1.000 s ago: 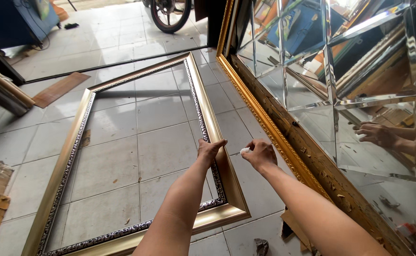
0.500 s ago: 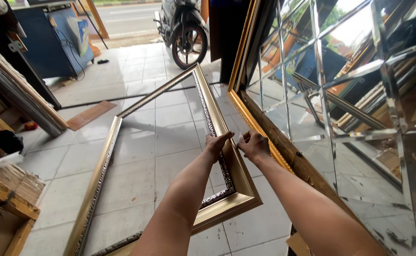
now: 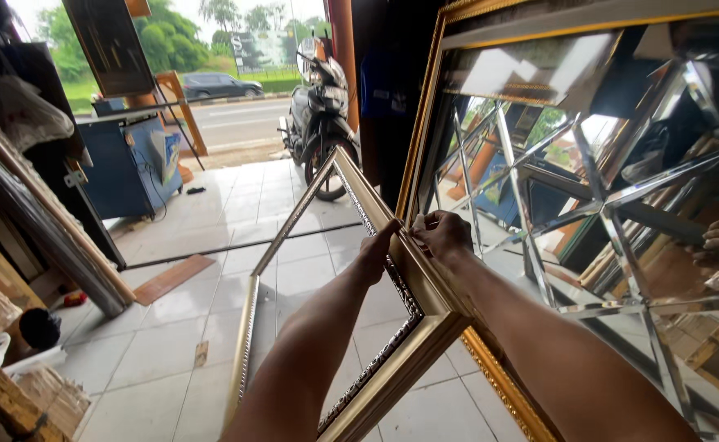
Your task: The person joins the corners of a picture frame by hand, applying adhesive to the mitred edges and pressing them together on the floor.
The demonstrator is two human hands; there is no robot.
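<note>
A large empty gold picture frame [image 3: 351,196] with a dark patterned inner edge is tilted up off the tiled floor, its right rail raised. My left hand [image 3: 378,245] grips the inner edge of that right rail. My right hand [image 3: 441,233] is closed on the outer edge of the same rail, holding a small white piece against it. Both arms reach forward from the bottom of the view.
A big gold-framed mirror [image 3: 589,205] with bevelled panels leans at the right, close to my right arm. A parked motorbike [image 3: 320,115] stands in the doorway beyond the frame. A blue cabinet [image 3: 134,168], long mouldings [image 3: 40,237] and wooden pieces [image 3: 3,393] crowd the left.
The frame has risen from lying flat on the floor to standing tilted on its left rail. Both hands stayed on the right rail and lifted with it; the view swung up towards the street.
</note>
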